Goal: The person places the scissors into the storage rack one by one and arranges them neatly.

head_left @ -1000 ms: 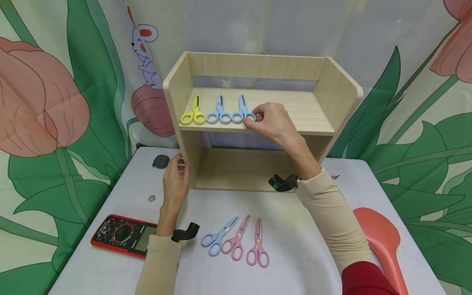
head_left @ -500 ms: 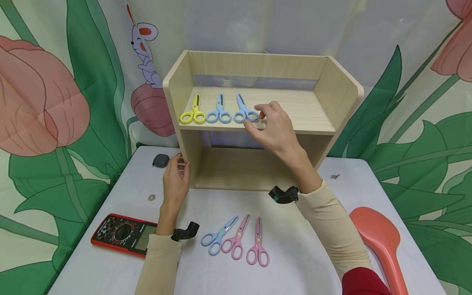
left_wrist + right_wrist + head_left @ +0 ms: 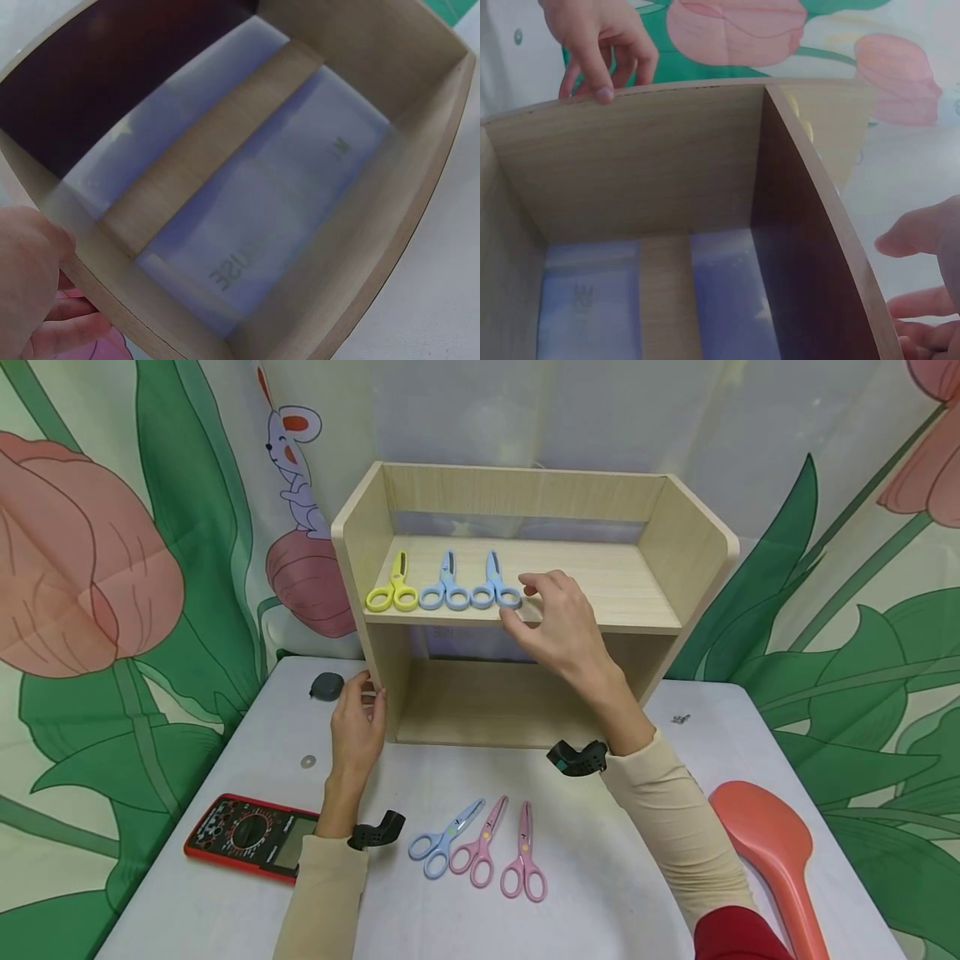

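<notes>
On the upper board of a light wooden shelf (image 3: 525, 623) lie yellow scissors (image 3: 393, 585) and two pairs of light blue scissors, the middle pair (image 3: 447, 585) and the right-hand pair (image 3: 495, 585), blades toward the back. My right hand (image 3: 562, 627) hovers at the front edge beside the right-hand pair, thumb and fingers apart, holding nothing. My left hand (image 3: 358, 722) rests against the shelf's left side panel, its thumb (image 3: 604, 94) at the front edge and the other fingers loosely bent outside. On the table lie blue scissors (image 3: 444, 843) and two pink pairs, one (image 3: 482, 850) beside another (image 3: 525, 860).
A red-and-black multimeter (image 3: 251, 835) lies at the left, near a washer (image 3: 308, 762) and a small black object (image 3: 327, 686). At the right are a large orange spoon-shaped thing (image 3: 765, 835) and small metal bits (image 3: 680, 719). A flower-patterned curtain (image 3: 892, 693) hangs behind.
My right hand has released the right-hand blue scissors and drawn slightly right. Those scissors turned a little, then came back nearly straight. My left hand stays at the panel.
</notes>
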{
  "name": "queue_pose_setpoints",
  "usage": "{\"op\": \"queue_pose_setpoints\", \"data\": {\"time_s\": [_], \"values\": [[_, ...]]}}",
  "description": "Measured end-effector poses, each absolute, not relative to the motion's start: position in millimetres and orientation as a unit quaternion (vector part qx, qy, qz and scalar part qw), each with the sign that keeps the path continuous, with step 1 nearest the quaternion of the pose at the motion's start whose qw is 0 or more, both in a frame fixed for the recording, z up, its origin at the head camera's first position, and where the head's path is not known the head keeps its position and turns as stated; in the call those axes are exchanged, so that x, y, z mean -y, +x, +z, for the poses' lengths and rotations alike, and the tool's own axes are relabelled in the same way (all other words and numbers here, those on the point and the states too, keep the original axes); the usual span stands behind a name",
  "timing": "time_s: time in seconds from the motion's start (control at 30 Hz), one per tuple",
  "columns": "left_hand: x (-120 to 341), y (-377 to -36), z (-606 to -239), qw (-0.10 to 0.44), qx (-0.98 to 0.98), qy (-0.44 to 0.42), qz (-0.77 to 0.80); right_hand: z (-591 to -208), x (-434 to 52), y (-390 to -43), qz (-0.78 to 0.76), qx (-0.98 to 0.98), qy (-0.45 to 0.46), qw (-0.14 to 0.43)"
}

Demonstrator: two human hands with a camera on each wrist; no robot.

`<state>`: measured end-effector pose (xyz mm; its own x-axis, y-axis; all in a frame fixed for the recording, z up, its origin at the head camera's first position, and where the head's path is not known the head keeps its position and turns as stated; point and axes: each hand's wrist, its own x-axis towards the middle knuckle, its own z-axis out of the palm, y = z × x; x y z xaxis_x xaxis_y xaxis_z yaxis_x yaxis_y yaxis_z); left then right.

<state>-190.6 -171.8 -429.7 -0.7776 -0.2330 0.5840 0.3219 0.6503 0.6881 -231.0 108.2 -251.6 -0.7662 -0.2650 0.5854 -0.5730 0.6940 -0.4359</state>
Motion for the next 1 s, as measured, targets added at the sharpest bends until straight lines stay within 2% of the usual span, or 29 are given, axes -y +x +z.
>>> {"op": "queue_pose_setpoints", "data": {"time_s": [0.23, 0.5, 0.67, 1.0], "values": [[172, -191, -429, 0.329, 0.845, -0.025, -0.420, -260, -110, -218, 0.335, 0.860, 0.258, 0.286], [171, -192, -430, 0.325, 0.845, -0.022, -0.424, -289, -108, -191, 0.339, 0.826, 0.312, 0.323], [172, -192, -428, 0.328, 0.844, -0.023, -0.423, -318, -102, -176, 0.333, 0.832, 0.328, 0.298], [172, -191, -427, 0.317, 0.850, -0.016, -0.420, -384, -92, -142, 0.293, 0.875, 0.333, 0.196]]}}
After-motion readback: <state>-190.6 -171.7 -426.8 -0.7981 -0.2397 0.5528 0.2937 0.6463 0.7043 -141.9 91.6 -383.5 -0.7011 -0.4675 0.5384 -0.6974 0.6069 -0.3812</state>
